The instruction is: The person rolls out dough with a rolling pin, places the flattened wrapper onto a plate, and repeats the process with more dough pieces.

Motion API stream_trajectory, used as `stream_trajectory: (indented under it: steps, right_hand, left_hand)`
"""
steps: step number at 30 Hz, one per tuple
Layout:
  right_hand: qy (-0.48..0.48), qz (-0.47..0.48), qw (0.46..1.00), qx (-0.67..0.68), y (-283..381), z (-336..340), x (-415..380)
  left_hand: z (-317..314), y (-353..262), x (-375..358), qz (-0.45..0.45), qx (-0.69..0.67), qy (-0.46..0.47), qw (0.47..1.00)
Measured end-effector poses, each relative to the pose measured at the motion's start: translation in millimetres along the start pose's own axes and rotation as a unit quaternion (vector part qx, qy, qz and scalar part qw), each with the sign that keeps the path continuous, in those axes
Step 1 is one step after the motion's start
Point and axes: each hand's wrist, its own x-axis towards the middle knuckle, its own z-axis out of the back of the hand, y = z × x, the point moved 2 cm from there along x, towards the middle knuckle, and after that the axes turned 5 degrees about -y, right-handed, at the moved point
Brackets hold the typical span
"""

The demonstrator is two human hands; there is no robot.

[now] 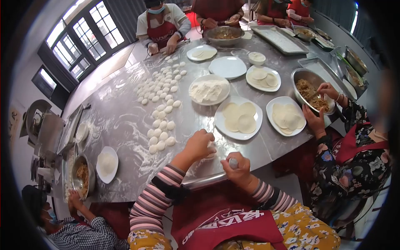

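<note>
My left hand [199,143] rests on the floured steel table [121,121] near its front edge, fingers curled over a small piece of dough [212,151] that is mostly hidden. My right hand [238,170] is closed around a small rolling pin [233,163], of which only the pale end shows. Both hands sit close together. Rows of small dough balls [161,125] lie to the left of my left hand. A plate of round wrappers [238,117] stands just beyond my hands.
A bowl of flour [208,89], more wrapper plates [286,116] [262,78] and an empty plate [227,66] stand further out. A person at right stirs a filling bowl [310,89]. Other people work at the far side and lower left, near another filling bowl [82,175].
</note>
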Motion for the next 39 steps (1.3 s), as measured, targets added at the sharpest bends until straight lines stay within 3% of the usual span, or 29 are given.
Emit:
stream_trajectory:
  steps: [1, 2, 5, 9, 11, 12, 15, 16, 20, 21, 23, 24, 25, 28, 29, 30, 32, 35, 39]
  right_hand:
    - [-0.015, 0.014, 1.000, -0.005, 1, -1, 2]
    - [-0.017, -0.007, 1.000, 0.008, 1, -3, 2]
    - [-0.014, -0.028, 0.999, 0.013, -2, -6, 4]
    - [0.001, -0.063, 0.997, 0.036, 1, -4, 4]
    - [0.016, -0.032, 0.999, 0.020, 6, -7, 16]
    - [0.007, 0.004, 1.000, 0.002, 7, -12, 24]
    - [-0.012, 0.048, 0.999, -0.008, -4, -36, 49]
    - [0.000, 0.007, 1.000, -0.020, -19, -47, 52]
    - [-0.028, -0.006, 0.999, -0.045, -27, -49, 44]
    - [-0.016, 0.106, 0.987, -0.119, -28, -37, 34]
    - [-0.031, 0.038, 0.998, -0.046, -18, -21, 15]
    - [-0.036, 0.003, 0.999, -0.024, -16, -19, 13]
    - [-0.032, 0.074, 0.990, -0.117, -19, -23, 15]
    - [-0.026, -0.040, 0.999, -0.026, -34, -55, 48]
    - [-0.016, -0.064, 0.998, -0.006, -32, -64, 54]
    - [0.026, -0.151, 0.987, 0.051, -29, -61, 53]
    - [0.028, -0.104, 0.994, 0.013, -39, -44, 37]
    - [-0.013, -0.023, 1.000, -0.001, -28, -20, 9]
    - [-0.021, -0.007, 0.999, -0.036, -23, -43, 40]
  left_hand:
    - [-1, -1, -12, -0.072, 0.090, 0.004, 0.993]
    - [-7, 3, -15, -0.106, 0.093, -0.035, 0.989]
    - [-9, 0, -24, -0.154, 0.118, -0.115, 0.974]
    - [-1, -6, -54, -0.030, 0.054, -0.082, 0.995]
    - [2, 13, -75, 0.122, -0.096, -0.058, 0.986]
    - [-2, 24, -81, 0.150, -0.115, -0.061, 0.980]
    - [-3, 34, -81, 0.148, -0.168, -0.063, 0.973]
    - [-5, 34, -77, 0.145, -0.187, -0.047, 0.971]
    - [-5, 39, -71, 0.168, -0.150, -0.022, 0.974]
    - [-7, 39, -76, 0.167, -0.152, -0.028, 0.974]
    - [-7, 37, -88, 0.224, -0.163, -0.065, 0.959]
    - [-8, 33, -90, 0.210, -0.161, -0.048, 0.963]
    - [-12, 30, -92, 0.214, -0.164, -0.037, 0.962]
    - [-16, 27, -71, 0.136, -0.155, -0.087, 0.975]
    - [-13, 27, -68, 0.134, -0.155, -0.087, 0.975]
    - [-11, 27, -64, 0.123, -0.157, -0.039, 0.979]
    - [-4, 27, -67, 0.108, -0.137, 0.030, 0.984]
    - [-1, 34, -80, 0.109, -0.128, 0.001, 0.986]
    - [-9, 30, -76, 0.101, -0.161, 0.042, 0.981]
